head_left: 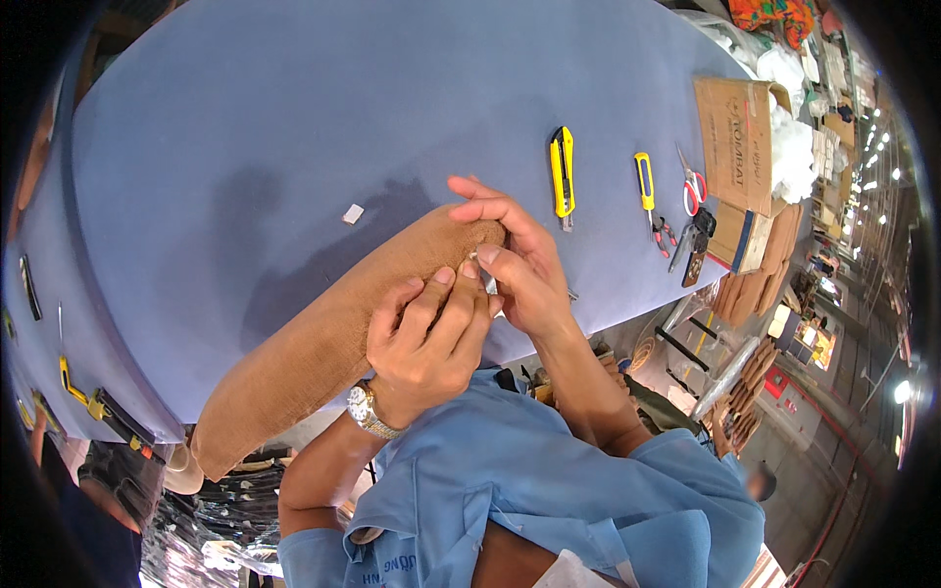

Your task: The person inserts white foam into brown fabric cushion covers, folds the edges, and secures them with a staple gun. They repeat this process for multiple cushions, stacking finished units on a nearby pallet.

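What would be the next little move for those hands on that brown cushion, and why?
Probably a small pull with the right hand to draw out whatever it pinches. Both hands meet at one end of the brown cushion: the left hand presses on the fabric there, and something small and pale shows between the fingertips. What it is cannot be told.

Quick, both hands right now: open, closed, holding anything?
Left hand: closed, grip pinching the edge of the brown fabric cushion.
Right hand: fingers curled on the cushion's end, holding a small metal tool.
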Available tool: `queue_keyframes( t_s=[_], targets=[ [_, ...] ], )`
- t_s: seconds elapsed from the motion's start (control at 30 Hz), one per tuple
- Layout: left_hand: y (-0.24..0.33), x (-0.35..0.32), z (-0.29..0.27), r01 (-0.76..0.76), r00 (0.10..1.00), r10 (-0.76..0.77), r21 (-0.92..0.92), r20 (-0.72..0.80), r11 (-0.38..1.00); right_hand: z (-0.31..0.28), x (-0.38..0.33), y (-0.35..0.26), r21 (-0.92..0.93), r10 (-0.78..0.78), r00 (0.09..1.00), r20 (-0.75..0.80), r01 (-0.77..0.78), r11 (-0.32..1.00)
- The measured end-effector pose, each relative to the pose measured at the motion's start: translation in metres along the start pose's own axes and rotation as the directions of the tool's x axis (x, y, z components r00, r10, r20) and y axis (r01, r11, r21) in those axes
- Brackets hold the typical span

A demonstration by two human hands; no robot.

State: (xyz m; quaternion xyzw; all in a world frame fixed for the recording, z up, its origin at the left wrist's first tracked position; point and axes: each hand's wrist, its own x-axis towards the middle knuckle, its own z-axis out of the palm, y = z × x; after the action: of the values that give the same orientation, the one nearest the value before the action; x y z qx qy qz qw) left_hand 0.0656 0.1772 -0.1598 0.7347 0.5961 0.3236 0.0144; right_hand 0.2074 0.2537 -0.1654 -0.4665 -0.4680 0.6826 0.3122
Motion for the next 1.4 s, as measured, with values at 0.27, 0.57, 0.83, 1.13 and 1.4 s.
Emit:
queue_keyframes(
  t_s=[0.27,0.57,0.83,1.13,1.4],
  targets=[
    [0.01,-0.01,0.0,0.004,1.0,-0.004,-0.027,0.02,1.0,-0.005,-0.008,0.005,-0.027,-0.045,0.999,0.031,0.046,0.999],
    [0.013,-0.008,0.001,0.013,1.0,-0.013,-0.027,0.021,1.0,-0.007,-0.009,0.013,-0.001,-0.07,0.997,0.015,0.07,0.998],
    [0.015,-0.007,0.003,0.015,1.0,-0.015,-0.021,-0.005,1.0,-0.007,-0.011,0.019,0.051,-0.087,0.996,-0.015,0.088,0.995],
    [0.018,-0.007,0.002,0.033,0.999,-0.032,-0.024,0.016,0.999,-0.007,-0.012,0.027,0.043,-0.131,0.991,-0.026,0.132,0.99],
    [0.013,0.027,-0.011,0.311,0.95,-0.309,-0.182,0.043,0.933,-0.001,-0.011,0.015,0.018,-0.1,0.995,0.007,0.1,0.995]
  ],
)
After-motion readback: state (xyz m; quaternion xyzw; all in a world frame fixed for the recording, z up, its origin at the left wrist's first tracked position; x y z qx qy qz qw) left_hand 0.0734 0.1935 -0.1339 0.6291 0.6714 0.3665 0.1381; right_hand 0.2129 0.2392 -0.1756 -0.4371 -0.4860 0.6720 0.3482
